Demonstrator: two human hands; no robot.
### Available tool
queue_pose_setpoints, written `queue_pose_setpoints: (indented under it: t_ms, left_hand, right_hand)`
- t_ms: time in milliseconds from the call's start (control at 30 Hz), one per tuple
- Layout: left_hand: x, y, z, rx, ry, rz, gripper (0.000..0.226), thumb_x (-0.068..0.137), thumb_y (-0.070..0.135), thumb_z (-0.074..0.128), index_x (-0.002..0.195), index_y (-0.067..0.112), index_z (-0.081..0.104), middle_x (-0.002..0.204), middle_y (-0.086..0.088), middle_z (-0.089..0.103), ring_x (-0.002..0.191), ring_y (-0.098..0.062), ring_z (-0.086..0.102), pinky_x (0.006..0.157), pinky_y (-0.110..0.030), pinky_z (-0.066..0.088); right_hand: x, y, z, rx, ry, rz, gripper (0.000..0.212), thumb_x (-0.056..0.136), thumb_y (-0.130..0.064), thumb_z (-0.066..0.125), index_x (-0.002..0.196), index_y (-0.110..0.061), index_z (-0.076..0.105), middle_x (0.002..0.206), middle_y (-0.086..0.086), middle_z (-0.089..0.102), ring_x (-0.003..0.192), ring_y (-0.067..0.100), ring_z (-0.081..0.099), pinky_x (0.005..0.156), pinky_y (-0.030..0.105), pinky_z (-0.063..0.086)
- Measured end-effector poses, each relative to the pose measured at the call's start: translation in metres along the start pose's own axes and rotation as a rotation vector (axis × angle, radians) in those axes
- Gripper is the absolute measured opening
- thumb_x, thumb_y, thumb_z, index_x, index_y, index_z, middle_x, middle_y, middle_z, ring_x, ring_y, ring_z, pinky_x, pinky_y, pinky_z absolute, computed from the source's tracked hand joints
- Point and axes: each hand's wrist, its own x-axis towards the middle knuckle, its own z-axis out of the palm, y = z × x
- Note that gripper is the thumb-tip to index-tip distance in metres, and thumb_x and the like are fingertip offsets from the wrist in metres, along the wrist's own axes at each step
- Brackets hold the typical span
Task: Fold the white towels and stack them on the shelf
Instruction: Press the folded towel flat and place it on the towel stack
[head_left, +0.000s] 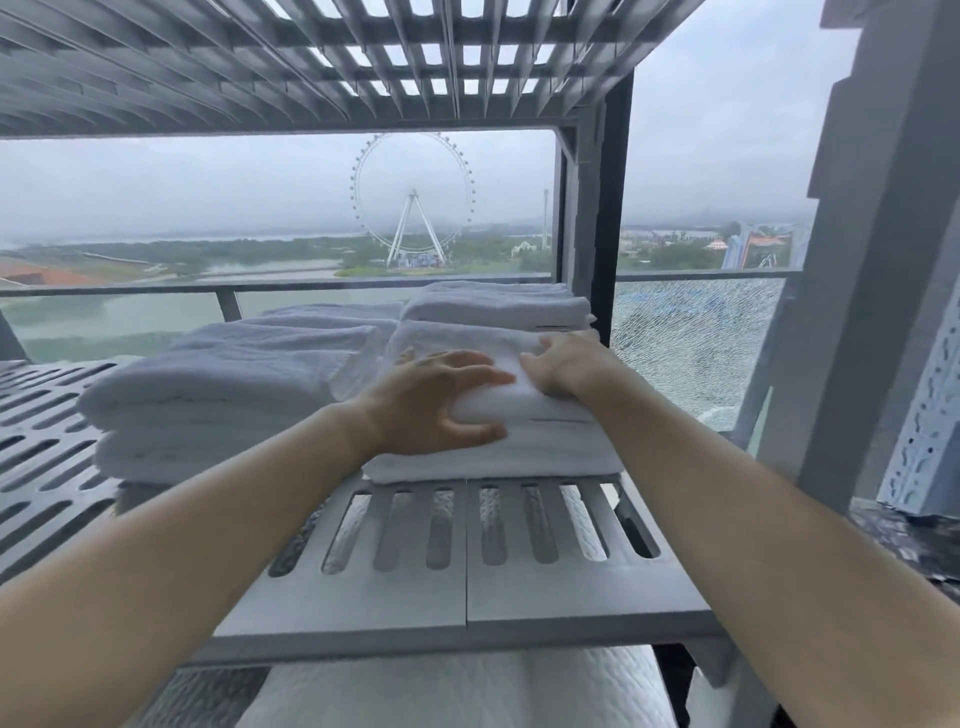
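Note:
A folded white towel lies on the grey slatted shelf, on top of a low pile at the right. My left hand grips its near left edge, thumb under and fingers over the top. My right hand presses on the towel's top near the right side, fingers curled on the cloth. To the left stands a thicker stack of folded white towels. Behind sits another folded pile.
An upper slatted shelf hangs close overhead. A grey upright post stands right of the towels, and a wider frame post stands farther right. Behind is a window with a cracked lower pane. White quilted fabric lies below the shelf.

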Motion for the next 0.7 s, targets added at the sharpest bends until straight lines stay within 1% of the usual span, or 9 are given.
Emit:
queue_pose_setpoints:
  t_ms: [67,133,200,267,367,433,500,600,700]
  left_hand:
    - [0.003,0.003,0.001,0.009,0.012,-0.018,0.054,0.08,0.058,0.054,0.131,0.04,0.046,0.141,0.007,0.043,0.128,-0.014,0.04,0.106,-0.039,0.029]
    - [0.004,0.003,0.001,0.017,-0.005,-0.032,0.054,0.081,0.058,0.055,0.131,0.042,0.045,0.141,0.008,0.043,0.127,-0.015,0.042,0.105,-0.043,0.03]
    - [0.003,0.001,0.002,0.043,-0.027,-0.012,0.054,0.082,0.055,0.055,0.133,0.041,0.042,0.142,0.007,0.042,0.127,-0.015,0.041,0.105,-0.043,0.031]
    - [0.002,0.0,0.002,0.053,-0.03,0.031,0.053,0.085,0.049,0.056,0.135,0.037,0.042,0.142,0.004,0.043,0.127,-0.017,0.043,0.104,-0.041,0.032]
    - [0.001,-0.002,0.001,0.053,-0.03,0.054,0.052,0.087,0.04,0.056,0.136,0.032,0.041,0.142,0.0,0.045,0.127,-0.019,0.044,0.104,-0.038,0.033]
    - [0.002,-0.002,-0.001,0.024,-0.025,0.059,0.05,0.088,0.033,0.055,0.136,0.027,0.043,0.14,-0.001,0.047,0.125,-0.02,0.046,0.102,-0.037,0.035]
    - [0.003,-0.001,-0.001,-0.014,-0.012,0.072,0.047,0.089,0.026,0.055,0.135,0.022,0.046,0.136,-0.003,0.051,0.121,-0.022,0.05,0.099,-0.038,0.038]
    - [0.004,-0.001,0.001,-0.003,-0.007,0.045,0.046,0.09,0.028,0.051,0.136,0.022,0.044,0.135,-0.003,0.052,0.12,-0.023,0.05,0.097,-0.043,0.04]
    - [0.004,-0.001,0.003,-0.034,0.007,0.006,0.047,0.091,0.034,0.049,0.136,0.025,0.042,0.135,-0.003,0.052,0.12,-0.024,0.05,0.097,-0.044,0.039]
  right_hand:
    - [-0.008,0.002,-0.003,-0.058,-0.001,-0.142,0.046,0.092,-0.046,0.038,0.135,-0.03,0.045,0.152,0.017,0.015,0.136,0.035,0.023,0.112,0.046,0.023]
    - [-0.019,0.008,-0.003,-0.051,0.02,-0.29,0.037,0.095,-0.042,0.036,0.127,-0.033,0.053,0.153,0.011,0.018,0.14,0.032,0.012,0.114,0.051,0.011]
    - [-0.03,0.017,0.002,-0.035,0.001,-0.332,0.041,0.095,-0.052,0.028,0.131,-0.043,0.045,0.156,-0.002,0.012,0.143,0.03,-0.004,0.108,0.064,-0.002]
    - [-0.038,0.024,0.007,-0.075,-0.059,-0.347,0.053,0.089,-0.065,0.018,0.139,-0.047,0.027,0.156,-0.01,0.003,0.142,0.025,-0.015,0.104,0.066,-0.009]
    - [-0.044,0.03,0.007,-0.126,-0.132,-0.382,0.074,0.081,-0.075,0.025,0.145,-0.04,0.012,0.156,-0.011,0.001,0.143,0.018,-0.01,0.112,0.059,0.001]
    - [-0.046,0.032,0.003,-0.149,-0.143,-0.418,0.072,0.085,-0.06,0.041,0.146,-0.035,0.01,0.157,-0.007,0.002,0.144,0.018,-0.004,0.114,0.053,0.008]
    - [-0.047,0.034,0.002,-0.134,-0.121,-0.454,0.069,0.087,-0.038,0.048,0.146,-0.032,0.015,0.157,-0.004,0.008,0.144,0.018,0.004,0.114,0.049,0.014]
    - [-0.05,0.035,-0.001,-0.104,-0.004,-0.488,0.063,0.087,-0.019,0.044,0.144,-0.034,0.023,0.154,-0.006,0.019,0.142,0.016,0.014,0.112,0.045,0.024]
    - [-0.051,0.033,-0.004,-0.118,0.146,-0.517,0.062,0.087,-0.014,0.039,0.141,-0.04,0.028,0.151,-0.009,0.026,0.14,0.017,0.019,0.108,0.046,0.027]
